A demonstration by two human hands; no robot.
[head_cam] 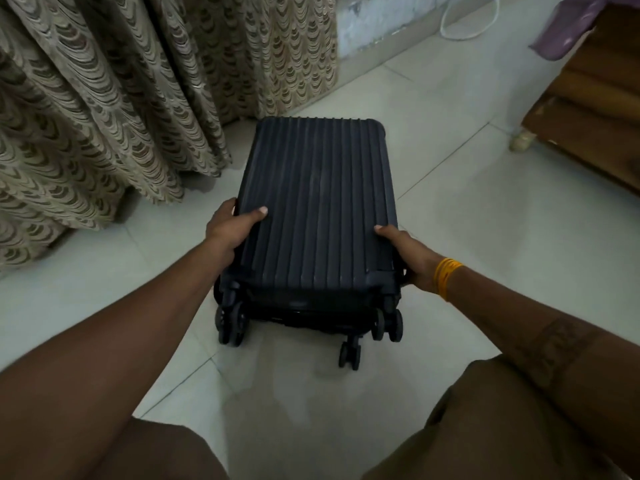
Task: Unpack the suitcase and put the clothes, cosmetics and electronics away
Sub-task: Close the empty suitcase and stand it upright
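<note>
The dark ribbed suitcase [315,216] lies flat on the pale tiled floor [467,237], closed, with its wheels [232,320] pointing toward the person and its far end reaching toward the patterned curtain [104,116]. Nothing of the clothes, cosmetics or electronics shows; the shell hides whatever is inside.

The left hand [230,233] clamps the suitcase's left edge near the wheel end, thumb lying across the ribbed top and fingers curled down the side. The right hand [403,252] grips the opposite edge the same way, thumb on top, with yellow bangles [446,277] on that wrist. Both hands are wrapped on the case, not resting loosely.

This looks like the very first step: settling the suitcase into position before opening it. No unpacking is done yet. The next move likely calls for finding the zip or latches along the side seam, which cannot be seen from here, then lifting the upper half clear.

Beyond the suitcase to its right stands a wooden piece of furniture [588,109] with purple cloth [568,26] draped over it, and a white cable [467,26] loops by the far wall.
</note>
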